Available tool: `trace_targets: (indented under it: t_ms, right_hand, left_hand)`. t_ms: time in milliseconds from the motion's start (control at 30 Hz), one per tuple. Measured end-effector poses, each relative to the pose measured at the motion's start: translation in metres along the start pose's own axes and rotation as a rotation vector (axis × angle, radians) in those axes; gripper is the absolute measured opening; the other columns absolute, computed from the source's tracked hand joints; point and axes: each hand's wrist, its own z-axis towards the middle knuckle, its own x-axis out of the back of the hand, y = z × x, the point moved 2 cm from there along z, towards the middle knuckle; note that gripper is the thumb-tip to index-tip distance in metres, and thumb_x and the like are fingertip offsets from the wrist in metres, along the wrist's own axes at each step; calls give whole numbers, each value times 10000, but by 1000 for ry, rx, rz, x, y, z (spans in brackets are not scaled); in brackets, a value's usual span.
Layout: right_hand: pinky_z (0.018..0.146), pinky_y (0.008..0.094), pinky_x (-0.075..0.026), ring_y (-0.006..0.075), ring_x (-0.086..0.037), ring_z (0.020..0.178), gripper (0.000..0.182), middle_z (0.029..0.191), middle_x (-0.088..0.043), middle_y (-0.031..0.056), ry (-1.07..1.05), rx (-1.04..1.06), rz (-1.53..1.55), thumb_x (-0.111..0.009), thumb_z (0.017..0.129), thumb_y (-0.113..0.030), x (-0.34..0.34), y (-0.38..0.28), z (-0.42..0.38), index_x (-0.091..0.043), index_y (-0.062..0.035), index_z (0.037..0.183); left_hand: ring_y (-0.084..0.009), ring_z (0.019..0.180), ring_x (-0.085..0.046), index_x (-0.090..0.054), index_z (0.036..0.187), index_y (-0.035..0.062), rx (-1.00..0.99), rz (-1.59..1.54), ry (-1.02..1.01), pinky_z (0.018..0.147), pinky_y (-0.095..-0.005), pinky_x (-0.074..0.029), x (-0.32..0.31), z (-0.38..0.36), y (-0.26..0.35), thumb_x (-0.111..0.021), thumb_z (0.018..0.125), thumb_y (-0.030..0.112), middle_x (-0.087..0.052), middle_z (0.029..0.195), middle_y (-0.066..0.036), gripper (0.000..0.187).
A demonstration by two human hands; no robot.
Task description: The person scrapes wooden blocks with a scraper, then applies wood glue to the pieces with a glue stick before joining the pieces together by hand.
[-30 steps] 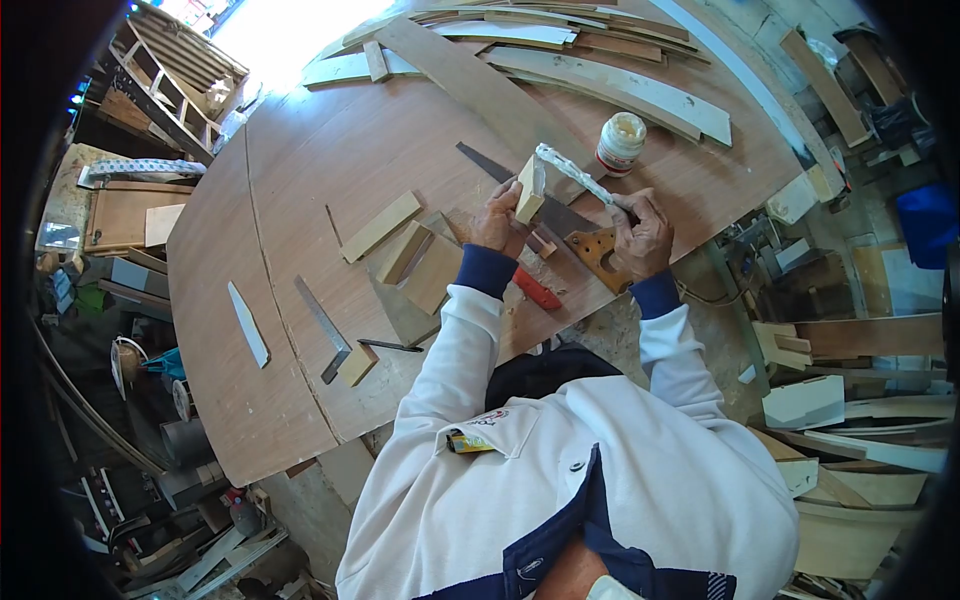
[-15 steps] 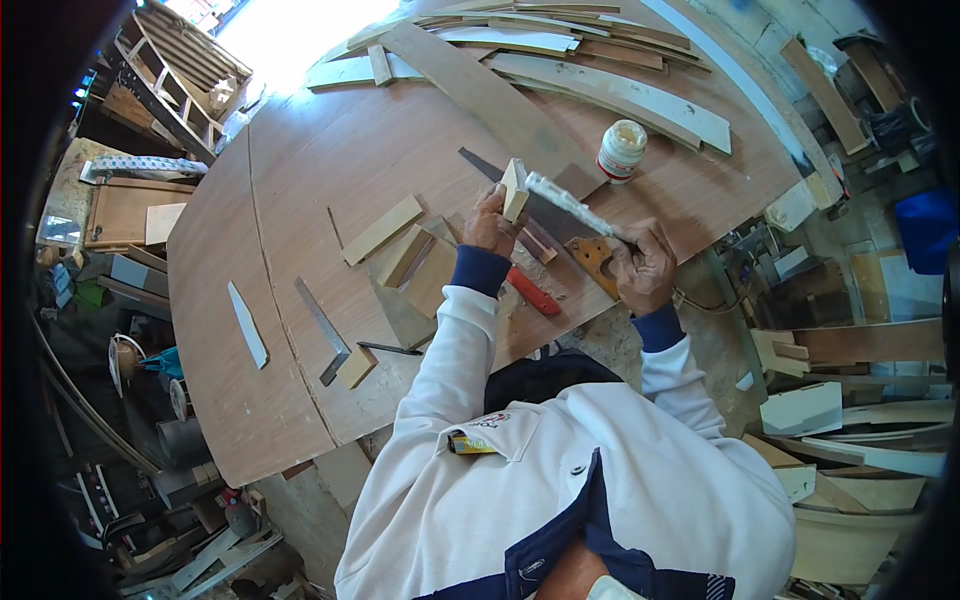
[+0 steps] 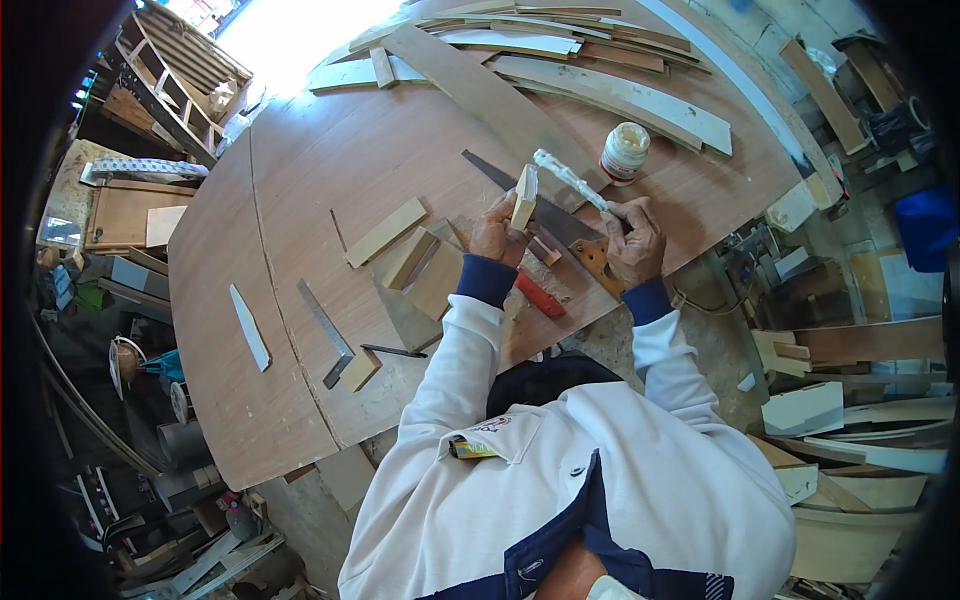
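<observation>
My left hand [image 3: 492, 236] grips a small wooden block [image 3: 525, 198] upright above the table, one face of it turned to the right. Between the fingers of my right hand [image 3: 637, 243] is a thin stick coated in white glue [image 3: 570, 181], its tip just right of the block and apart from it. Behind that hand stands an open jar [image 3: 625, 152] of pale glue. Below both hands lies a handsaw [image 3: 567, 226] with a wooden handle. A red-handled tool [image 3: 540, 295] rests near the table edge, beside my left wrist.
Several wood pieces [image 3: 385, 232] lie left of my left hand on the wooden table [image 3: 300, 200]. A try square [image 3: 325, 330], a dark pencil-like stick [image 3: 393, 351] and a white pointed strip [image 3: 250, 327] lie farther left. Long boards [image 3: 610, 95] are stacked at the back.
The glue-coated stick and my right hand have moved up and slightly left. My left hand with the block has shifted a little right and down.
</observation>
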Motion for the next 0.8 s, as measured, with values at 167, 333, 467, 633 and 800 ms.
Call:
trace_targets:
  t_ms: [167, 333, 467, 633, 800]
  right_hand:
    - [646, 372, -473, 271, -579, 734, 82, 789, -555, 97, -12, 22, -42, -671, 790, -37, -1, -1, -1, -636, -40, 864]
    - [648, 368, -475, 263, -578, 727, 94, 785, -549, 94, -32, 53, 42, -682, 791, -37, 0, -1, -1, -635, -36, 872]
    - [637, 359, -476, 264, -575, 711, 102, 788, -547, 93, -113, -53, 130, -679, 788, -15, 10, -8, -5, -633, -32, 878]
    - [604, 321, -470, 216, -575, 689, 120, 786, -541, 89, -183, 103, 127, -682, 785, 4, 31, -30, -4, -638, -28, 892]
    - [591, 312, -452, 199, -545, 650, 106, 779, -546, 79, -78, -84, 164, -690, 799, -36, 32, -18, -3, -646, -28, 895]
  left_hand:
    - [-195, 721, -560, -583, 1013, -19, 6, -29, 27, 660, -303, -485, -2, -1, 3, -523, 953, 173, -617, 870, -96, 210]
    - [-193, 724, -569, -582, 1014, -24, -6, -29, 71, 661, -314, -489, -3, -2, 4, -511, 957, 172, -619, 864, -102, 216]
    - [-194, 733, -579, -585, 1016, -16, -14, 33, 62, 667, -313, -491, 3, 1, 7, -499, 958, 159, -622, 861, -95, 204]
    - [-187, 722, -586, -585, 1013, 15, -64, -7, 170, 672, -303, -490, 13, 5, 8, -509, 955, 170, -624, 860, -77, 182]
    - [-182, 746, -599, -573, 1047, 28, -50, 10, 140, 688, -308, -498, 16, 5, 8, -515, 954, 178, -632, 903, -69, 186]
